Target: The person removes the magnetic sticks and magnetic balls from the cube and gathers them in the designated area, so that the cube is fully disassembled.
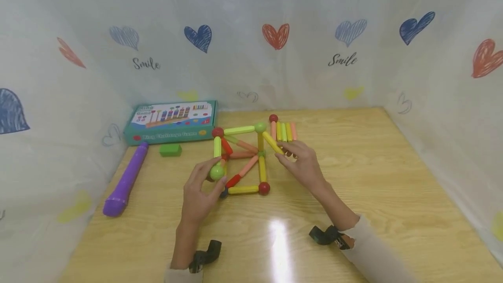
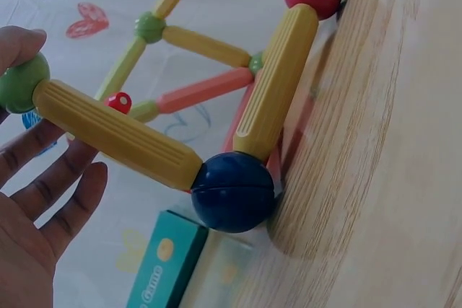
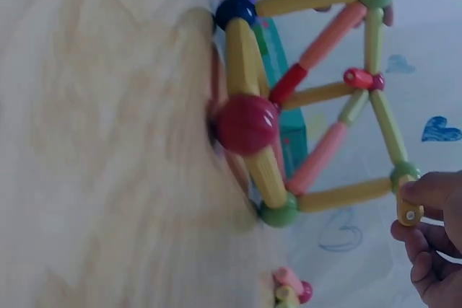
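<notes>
A cage of magnetic rods and balls stands on the table. My left hand pinches the light green ball at its upper near-left corner; in the left wrist view a yellow rod runs from that ball down to a dark blue ball. The right hand holds a yellow magnetic rod between thumb and fingers. That rod's far end meets the green ball at the upper far-right corner, and its free end faces the right wrist view. A red ball forms the lower near-right corner.
Behind the right hand lie several loose rods in a row, with a red ball at one end. A teal game box, a green block and a purple microphone are on the left.
</notes>
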`<control>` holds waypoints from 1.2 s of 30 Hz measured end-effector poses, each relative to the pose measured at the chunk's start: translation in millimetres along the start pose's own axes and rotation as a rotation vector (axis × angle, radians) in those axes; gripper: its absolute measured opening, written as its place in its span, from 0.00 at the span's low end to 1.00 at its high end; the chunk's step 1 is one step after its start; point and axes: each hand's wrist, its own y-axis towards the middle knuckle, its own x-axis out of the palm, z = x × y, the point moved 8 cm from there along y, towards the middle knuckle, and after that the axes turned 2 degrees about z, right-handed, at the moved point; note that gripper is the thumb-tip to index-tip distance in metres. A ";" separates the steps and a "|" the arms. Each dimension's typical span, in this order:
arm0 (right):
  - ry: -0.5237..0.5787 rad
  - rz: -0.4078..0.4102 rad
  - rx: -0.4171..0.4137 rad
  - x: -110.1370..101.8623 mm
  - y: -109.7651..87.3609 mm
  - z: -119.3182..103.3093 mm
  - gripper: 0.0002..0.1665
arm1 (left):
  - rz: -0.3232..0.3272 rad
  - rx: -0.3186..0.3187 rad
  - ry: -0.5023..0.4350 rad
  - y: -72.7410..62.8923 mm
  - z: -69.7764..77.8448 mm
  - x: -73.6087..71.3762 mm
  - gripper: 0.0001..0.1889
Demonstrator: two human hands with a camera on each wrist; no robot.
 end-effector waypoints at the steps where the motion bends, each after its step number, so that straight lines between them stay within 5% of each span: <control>1: -0.014 0.004 -0.031 -4.0 0.7 -0.8 0.17 | 0.004 0.005 -0.001 0.1 0.1 0.2 0.27; 7: -0.089 -0.072 -0.104 -9.2 -9.0 2.6 0.13 | 0.016 0.002 0.008 0.1 -1.0 2.2 0.29; 21: -0.281 -0.065 0.176 -35.3 15.2 91.0 0.11 | 0.017 -0.013 -0.009 8.2 36.1 -6.3 0.25; 36: -0.380 -0.199 0.391 -15.6 27.4 151.3 0.16 | 0.018 0.004 0.002 7.3 36.4 -6.3 0.26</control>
